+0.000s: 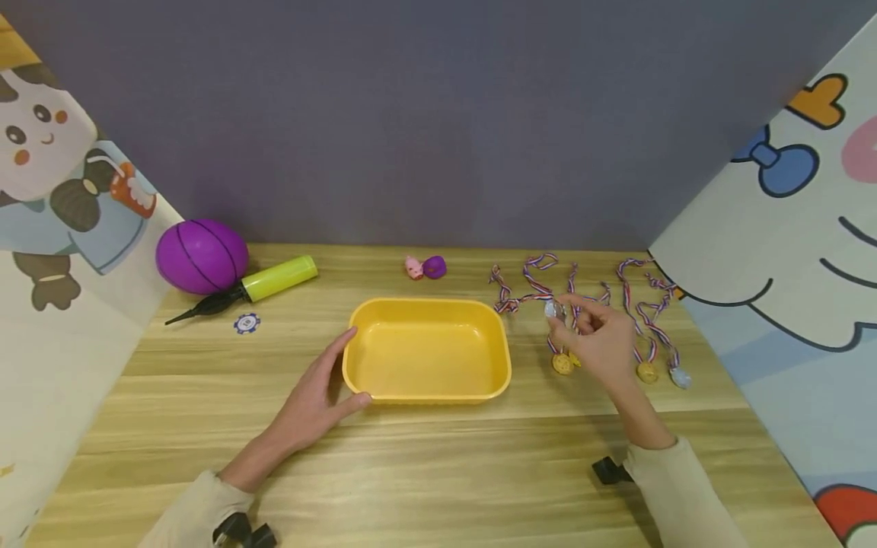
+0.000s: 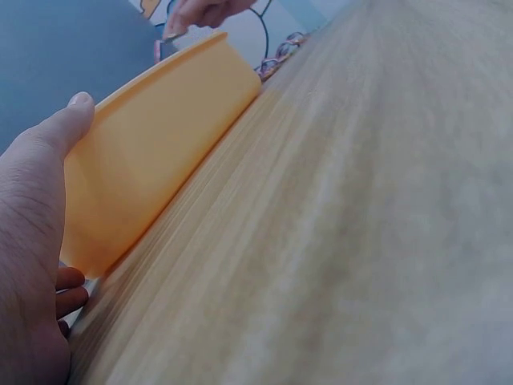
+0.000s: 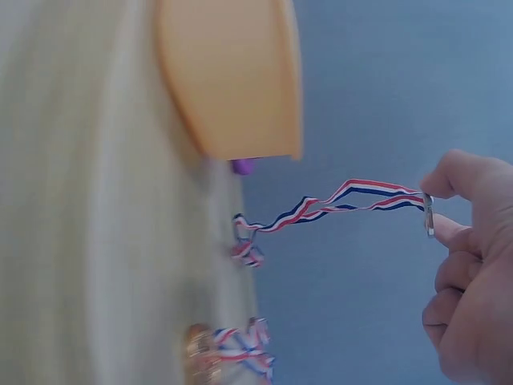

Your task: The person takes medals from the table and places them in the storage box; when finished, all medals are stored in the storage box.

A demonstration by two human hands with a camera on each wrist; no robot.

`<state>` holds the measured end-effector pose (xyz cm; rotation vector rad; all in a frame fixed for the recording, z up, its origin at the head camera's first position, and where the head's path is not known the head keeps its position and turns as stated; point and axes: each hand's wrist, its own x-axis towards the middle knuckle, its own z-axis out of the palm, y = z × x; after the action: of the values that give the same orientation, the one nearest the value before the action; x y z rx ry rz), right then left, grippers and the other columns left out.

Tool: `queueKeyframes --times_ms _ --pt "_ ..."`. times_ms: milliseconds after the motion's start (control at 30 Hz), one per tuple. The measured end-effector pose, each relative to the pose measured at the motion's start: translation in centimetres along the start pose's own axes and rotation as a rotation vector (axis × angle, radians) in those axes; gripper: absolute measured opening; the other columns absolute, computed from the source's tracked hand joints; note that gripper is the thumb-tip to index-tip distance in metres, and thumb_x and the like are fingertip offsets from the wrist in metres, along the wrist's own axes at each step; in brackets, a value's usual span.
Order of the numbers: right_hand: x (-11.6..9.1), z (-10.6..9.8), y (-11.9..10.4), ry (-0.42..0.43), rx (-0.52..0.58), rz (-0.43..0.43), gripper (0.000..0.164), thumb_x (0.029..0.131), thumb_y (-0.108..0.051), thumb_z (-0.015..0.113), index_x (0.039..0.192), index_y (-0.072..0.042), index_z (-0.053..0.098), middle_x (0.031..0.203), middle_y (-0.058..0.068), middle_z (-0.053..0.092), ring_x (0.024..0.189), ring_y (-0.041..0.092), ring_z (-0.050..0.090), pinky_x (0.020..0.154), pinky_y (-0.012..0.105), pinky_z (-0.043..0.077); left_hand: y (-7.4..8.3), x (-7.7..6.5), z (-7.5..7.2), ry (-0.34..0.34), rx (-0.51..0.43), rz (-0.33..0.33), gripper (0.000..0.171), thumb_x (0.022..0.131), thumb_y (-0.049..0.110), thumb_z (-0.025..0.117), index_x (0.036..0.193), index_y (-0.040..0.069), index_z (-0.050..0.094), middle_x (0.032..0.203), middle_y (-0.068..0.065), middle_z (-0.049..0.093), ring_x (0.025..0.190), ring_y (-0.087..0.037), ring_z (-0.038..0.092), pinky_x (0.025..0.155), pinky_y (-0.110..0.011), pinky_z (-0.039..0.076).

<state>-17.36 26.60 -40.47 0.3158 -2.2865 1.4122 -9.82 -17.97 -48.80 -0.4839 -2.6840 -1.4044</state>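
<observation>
A yellow plastic basin (image 1: 425, 398) stands on the table. At its left end my left hand (image 1: 311, 399) grips it, the thumb on the near rim and a fingertip at the left rim; the left wrist view shows other fingers low by its side. Thumb and index finger of my right hand (image 1: 599, 335) pinch a silver medal (image 3: 429, 215) above the table. From that medal a red, white and blue ribbon (image 3: 353, 196) stretches down to the tabletop. Below the right hand lies a gold medal (image 1: 562, 364), with a yellow piece beside it, partly hidden.
Farther right lie another gold medal (image 1: 647, 371) and a silver medal (image 1: 680, 377) with crumpled ribbons. Behind the basin sit a small pink pig toy (image 1: 414, 267) and a purple piece (image 1: 435, 266). At left are a purple ball (image 1: 202, 257), a hand pump (image 1: 279, 278) and a chip (image 1: 247, 323).
</observation>
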Motion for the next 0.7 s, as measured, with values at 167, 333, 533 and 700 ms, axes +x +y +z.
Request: queueKeyframes --times_ms 167,333,533,700 --pt "1.6 0.1 -1.1 0.043 0.036 -0.047 0.028 0.085 0.007 0.087 0.113 0.001 0.086 0.055 -0.004 0.031 0.05 -0.005 0.021 0.045 0.023 0.017 0.0 0.0 0.1 0.006 0.002 0.01 0.106 0.095 0.038 0.088 0.178 0.023 0.023 0.179 -0.023 0.032 0.16 -0.051 0.036 0.127 -0.075 0.03" --pt "3.0 0.3 -2.0 0.072 0.082 -0.058 0.029 0.086 0.008 0.086 0.114 0.003 0.085 0.057 -0.005 0.032 0.049 -0.004 0.022 0.045 0.023 0.017 0.1 0.0 0.0 0.002 -0.012 0.005 0.106 0.096 0.035 0.087 0.179 0.024 0.022 0.179 -0.022 0.031 0.16 -0.05 0.036 0.129 -0.073 0.03" --pt "4.6 0.5 -3.1 0.12 0.104 -0.119 0.027 0.085 0.007 0.085 0.112 0.004 0.085 0.055 -0.006 0.033 0.049 -0.004 0.022 0.045 0.022 0.016 0.0 0.1 0.1 0.003 -0.016 0.012 0.105 0.096 0.035 0.087 0.179 0.024 0.023 0.179 -0.021 0.031 0.16 -0.049 0.036 0.129 -0.072 0.031" --pt "5.7 0.5 -4.3 0.149 0.11 -0.182 0.027 0.084 0.008 0.084 0.112 0.006 0.084 0.054 -0.005 0.031 0.049 0.0 0.021 0.045 0.023 0.017 -0.1 0.0 0.2 0.009 -0.014 0.025 0.105 0.096 0.035 0.088 0.178 0.023 0.023 0.178 -0.023 0.032 0.159 -0.052 0.037 0.127 -0.074 0.031"
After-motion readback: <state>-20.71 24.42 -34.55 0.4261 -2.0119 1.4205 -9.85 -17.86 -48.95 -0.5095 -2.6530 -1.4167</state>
